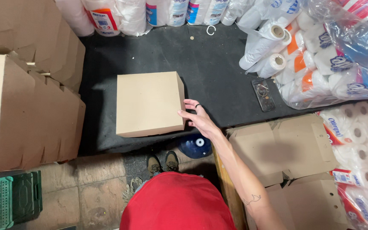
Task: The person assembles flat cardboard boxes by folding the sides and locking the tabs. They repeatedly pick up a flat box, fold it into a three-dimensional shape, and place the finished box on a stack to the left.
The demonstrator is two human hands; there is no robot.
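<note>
Box (150, 103) on mat (218, 72) touched at right edge by open right hand (196, 117); left hand unseen. Best squared flush, pressure kept low and even.

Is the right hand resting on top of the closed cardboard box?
No, the right hand touches the right side edge of the cardboard box, not its top.

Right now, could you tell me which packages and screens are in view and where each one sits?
Closed cardboard box: centre of the dark mat, tan, squarish, right hand touching its side.
Phone: on the mat, right of the box, dark screen.
Paper-roll packs: upper right, clear plastic, white rolls.
Flat cardboard blanks: lower right, tan.
</note>
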